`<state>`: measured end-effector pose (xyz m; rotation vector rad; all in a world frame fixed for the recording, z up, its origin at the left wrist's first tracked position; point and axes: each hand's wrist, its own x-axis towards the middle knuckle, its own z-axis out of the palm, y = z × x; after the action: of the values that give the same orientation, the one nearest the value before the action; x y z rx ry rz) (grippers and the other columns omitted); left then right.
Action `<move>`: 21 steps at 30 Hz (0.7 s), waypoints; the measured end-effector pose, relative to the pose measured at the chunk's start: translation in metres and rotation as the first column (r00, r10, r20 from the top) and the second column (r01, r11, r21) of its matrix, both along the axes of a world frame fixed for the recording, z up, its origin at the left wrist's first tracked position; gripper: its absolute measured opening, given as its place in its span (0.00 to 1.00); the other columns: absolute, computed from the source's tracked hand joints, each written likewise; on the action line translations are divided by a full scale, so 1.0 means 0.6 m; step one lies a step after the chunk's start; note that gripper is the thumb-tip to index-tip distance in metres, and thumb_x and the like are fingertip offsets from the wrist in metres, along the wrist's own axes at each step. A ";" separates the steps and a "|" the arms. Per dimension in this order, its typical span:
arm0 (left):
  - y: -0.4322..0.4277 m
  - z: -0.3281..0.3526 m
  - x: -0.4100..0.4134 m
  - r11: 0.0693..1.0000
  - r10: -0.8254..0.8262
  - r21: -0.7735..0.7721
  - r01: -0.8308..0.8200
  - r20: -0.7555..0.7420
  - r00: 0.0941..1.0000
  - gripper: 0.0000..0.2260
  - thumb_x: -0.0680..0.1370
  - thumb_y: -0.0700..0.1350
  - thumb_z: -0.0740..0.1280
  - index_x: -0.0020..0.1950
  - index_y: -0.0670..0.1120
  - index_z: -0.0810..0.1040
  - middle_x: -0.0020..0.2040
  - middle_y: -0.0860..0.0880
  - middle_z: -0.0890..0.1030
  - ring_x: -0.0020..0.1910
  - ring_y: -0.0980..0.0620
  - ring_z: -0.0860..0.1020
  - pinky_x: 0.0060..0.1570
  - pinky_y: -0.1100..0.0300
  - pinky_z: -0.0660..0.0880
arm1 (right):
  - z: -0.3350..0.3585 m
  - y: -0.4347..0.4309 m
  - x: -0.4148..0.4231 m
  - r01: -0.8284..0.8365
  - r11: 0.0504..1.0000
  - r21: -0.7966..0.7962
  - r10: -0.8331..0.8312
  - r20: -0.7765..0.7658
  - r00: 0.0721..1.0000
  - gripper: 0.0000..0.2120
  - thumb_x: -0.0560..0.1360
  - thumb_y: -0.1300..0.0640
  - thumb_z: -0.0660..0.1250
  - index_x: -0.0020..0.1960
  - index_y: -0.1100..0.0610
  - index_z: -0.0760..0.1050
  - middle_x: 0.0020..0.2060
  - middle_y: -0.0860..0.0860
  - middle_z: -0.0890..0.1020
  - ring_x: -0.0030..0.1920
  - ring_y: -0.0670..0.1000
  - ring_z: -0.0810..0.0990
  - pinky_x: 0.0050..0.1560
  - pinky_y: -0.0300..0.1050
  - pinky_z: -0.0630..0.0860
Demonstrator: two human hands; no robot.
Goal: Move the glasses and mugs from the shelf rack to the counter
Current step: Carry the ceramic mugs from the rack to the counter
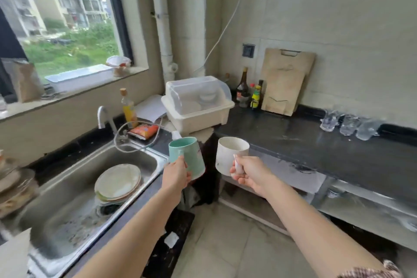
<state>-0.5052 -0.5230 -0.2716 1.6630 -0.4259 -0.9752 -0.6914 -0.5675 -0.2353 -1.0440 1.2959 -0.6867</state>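
My left hand (177, 176) grips a mint-green mug (187, 156), held in the air over the gap between the sink and the dark counter (316, 142). My right hand (248, 174) holds a white mug (230, 156) by its handle, just off the counter's near-left corner. Several clear glasses (349, 124) stand in a row at the counter's far right, near the wall. A metal shelf rack (361, 205) runs below the counter on the right, blurred.
A white dish box with a clear lid (198, 104) sits at the counter's left end. Sauce bottles (250, 92) and a wooden cutting board (286, 81) lean at the back wall. The steel sink (67, 198) on the left holds stacked plates (117, 183).
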 end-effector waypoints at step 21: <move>-0.605 -0.077 -0.514 0.804 -0.574 0.224 0.551 0.050 0.817 0.20 0.78 0.58 0.58 0.48 0.41 0.76 0.33 0.45 0.77 0.29 0.50 0.75 0.30 0.60 0.71 | -0.096 -0.464 -0.498 0.575 0.801 0.166 -0.541 -0.210 0.815 0.11 0.80 0.57 0.58 0.41 0.61 0.73 0.33 0.55 0.79 0.26 0.51 0.74 0.22 0.37 0.67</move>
<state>-0.8133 -0.8860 -0.3181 1.8184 -0.9718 -1.3977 -0.9902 -0.8458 -0.2930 -0.5228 1.8029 -0.8885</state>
